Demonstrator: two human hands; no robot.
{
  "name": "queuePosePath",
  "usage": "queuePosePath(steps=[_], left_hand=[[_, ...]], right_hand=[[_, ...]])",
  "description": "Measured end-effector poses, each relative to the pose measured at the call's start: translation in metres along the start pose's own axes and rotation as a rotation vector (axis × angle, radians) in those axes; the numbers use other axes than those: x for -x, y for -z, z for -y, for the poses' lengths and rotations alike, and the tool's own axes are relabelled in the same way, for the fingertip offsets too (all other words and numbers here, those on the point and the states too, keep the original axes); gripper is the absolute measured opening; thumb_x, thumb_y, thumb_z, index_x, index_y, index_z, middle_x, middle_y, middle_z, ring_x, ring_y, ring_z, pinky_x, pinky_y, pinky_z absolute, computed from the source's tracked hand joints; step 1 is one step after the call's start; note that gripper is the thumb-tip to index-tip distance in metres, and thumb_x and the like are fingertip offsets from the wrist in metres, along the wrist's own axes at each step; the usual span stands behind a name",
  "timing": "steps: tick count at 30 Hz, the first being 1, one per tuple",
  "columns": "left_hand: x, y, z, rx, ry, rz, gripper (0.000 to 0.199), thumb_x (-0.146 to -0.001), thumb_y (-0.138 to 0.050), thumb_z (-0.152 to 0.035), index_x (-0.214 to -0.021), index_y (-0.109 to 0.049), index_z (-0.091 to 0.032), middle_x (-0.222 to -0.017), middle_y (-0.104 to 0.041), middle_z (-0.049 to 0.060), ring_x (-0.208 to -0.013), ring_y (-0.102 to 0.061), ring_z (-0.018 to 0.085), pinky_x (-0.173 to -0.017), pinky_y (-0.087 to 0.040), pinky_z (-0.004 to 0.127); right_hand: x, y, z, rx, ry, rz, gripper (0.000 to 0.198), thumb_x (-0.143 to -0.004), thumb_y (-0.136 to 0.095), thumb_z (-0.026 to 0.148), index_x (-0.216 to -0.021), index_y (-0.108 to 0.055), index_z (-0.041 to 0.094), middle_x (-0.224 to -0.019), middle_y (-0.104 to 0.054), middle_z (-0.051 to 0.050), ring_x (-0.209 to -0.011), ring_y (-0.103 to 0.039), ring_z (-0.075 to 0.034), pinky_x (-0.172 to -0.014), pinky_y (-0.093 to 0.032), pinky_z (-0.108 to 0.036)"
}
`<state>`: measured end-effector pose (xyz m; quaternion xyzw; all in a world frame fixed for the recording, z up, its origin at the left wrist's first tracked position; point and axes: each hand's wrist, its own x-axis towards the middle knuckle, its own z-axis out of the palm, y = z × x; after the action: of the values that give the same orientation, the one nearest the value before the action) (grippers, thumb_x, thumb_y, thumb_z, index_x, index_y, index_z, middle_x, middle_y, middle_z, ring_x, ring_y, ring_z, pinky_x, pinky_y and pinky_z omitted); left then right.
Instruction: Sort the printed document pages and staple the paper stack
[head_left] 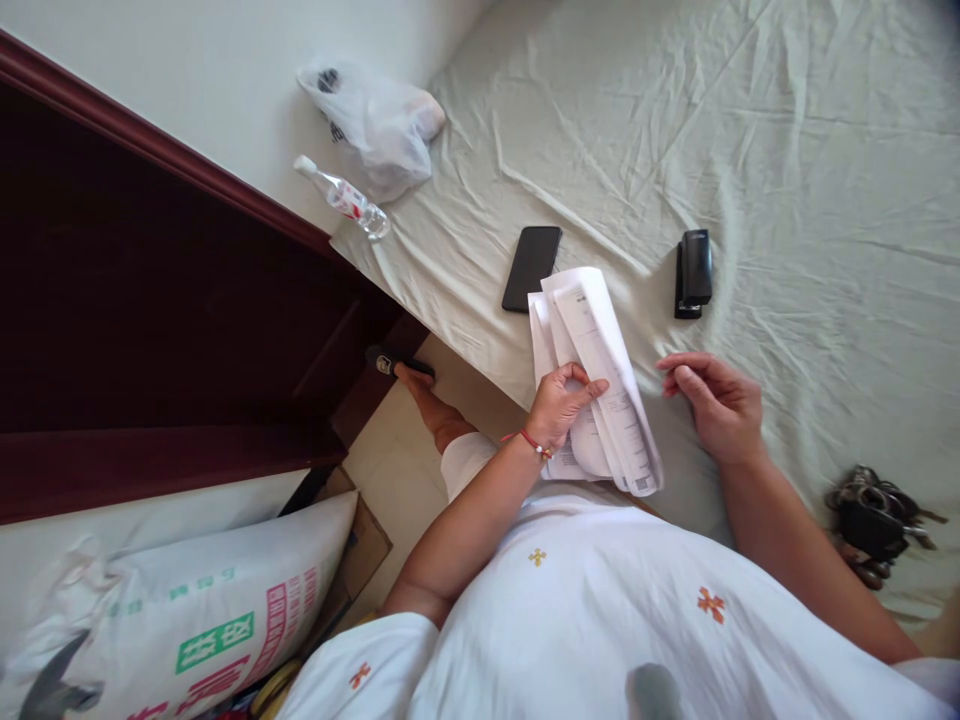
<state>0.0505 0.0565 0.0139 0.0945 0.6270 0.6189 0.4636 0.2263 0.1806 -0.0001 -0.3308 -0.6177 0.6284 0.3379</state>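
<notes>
Head view: left hand (562, 402) closed on a stack of printed papers (613, 415), thumb on top, fingers mostly out of sight. Papers bent over lengthwise, several layers, edges uneven, in front of the person's white shirt (600, 590) at the near edge of the bed (817, 250). Their upper end overlaps a corner of the black phone (532, 265) from this angle; contact, can't tell. Red bracelet (537, 445) on left wrist.

Right hand (716, 405) half open, fingers loosely bent, thumb near index finger, nothing visible in it. Fingertips just right of papers, apart from them. Black stapler (694, 272) lies beyond it on the bed, near, not touched. Bunch of keys (874, 520) beside right forearm, on the bed.

Far left corner of bed: clear bottle (345, 200) on its side, red label, next to a white plastic bag (382, 130), contents unclear. Lower left: white sack (217, 620), green and pink print, cardboard (369, 545) beside it. Dark red wooden panel (150, 250) along left side. One foot in a black slipper (401, 365) on the floor (394, 450).
</notes>
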Motion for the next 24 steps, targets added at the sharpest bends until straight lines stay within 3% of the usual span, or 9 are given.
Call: queuePosePath(steps=[7,12,16,20,24], left_hand=[[0.002,0.003,-0.003,0.046,-0.008,0.031,0.064,-0.049,-0.104,-0.055,-0.072,-0.056,-0.018,-0.083,-0.067,-0.003,-0.084,-0.059,0.013,-0.087,-0.048,0.028],[0.004,0.007,-0.007,0.026,-0.016,0.071,0.058,-0.057,-0.101,-0.057,-0.076,-0.061,-0.020,-0.078,-0.060,-0.003,-0.078,-0.053,0.012,-0.079,-0.046,0.026],[0.007,0.012,-0.008,-0.009,-0.088,0.064,0.050,-0.065,-0.098,-0.054,-0.078,-0.063,-0.020,-0.081,-0.059,-0.003,-0.080,-0.052,0.012,-0.084,-0.047,0.025],[0.009,0.015,-0.007,0.014,-0.128,0.047,0.047,-0.069,-0.097,-0.047,-0.094,-0.066,-0.023,-0.102,-0.069,0.000,-0.098,-0.062,0.017,-0.093,-0.052,0.028],[0.009,0.016,-0.002,0.075,-0.188,0.007,0.067,-0.072,-0.097,-0.045,-0.127,-0.061,-0.030,-0.131,-0.070,0.003,-0.119,-0.066,0.021,-0.107,-0.053,0.033]], right_hand=[[-0.005,0.002,-0.001,-0.226,-0.051,-0.208,0.018,-0.092,-0.072,0.045,-0.087,-0.073,0.027,-0.089,-0.074,-0.004,-0.064,-0.059,-0.016,-0.057,-0.051,-0.033],[-0.004,0.001,-0.001,-0.126,-0.032,-0.153,0.024,-0.095,-0.070,0.051,-0.092,-0.074,0.027,-0.089,-0.075,-0.004,-0.063,-0.059,-0.016,-0.056,-0.053,-0.033],[-0.002,0.000,-0.006,0.082,-0.043,-0.093,0.032,-0.101,-0.064,0.057,-0.103,-0.077,0.028,-0.088,-0.076,-0.002,-0.069,-0.068,-0.017,-0.064,-0.059,-0.033],[-0.002,0.000,-0.011,0.237,-0.027,-0.112,0.035,-0.103,-0.059,0.059,-0.112,-0.074,0.029,-0.091,-0.078,-0.002,-0.074,-0.071,-0.018,-0.068,-0.059,-0.033],[-0.004,-0.003,-0.012,0.151,0.042,-0.162,0.032,-0.096,-0.071,0.052,-0.119,-0.069,0.029,-0.104,-0.077,-0.004,-0.084,-0.072,-0.019,-0.077,-0.061,-0.035]])
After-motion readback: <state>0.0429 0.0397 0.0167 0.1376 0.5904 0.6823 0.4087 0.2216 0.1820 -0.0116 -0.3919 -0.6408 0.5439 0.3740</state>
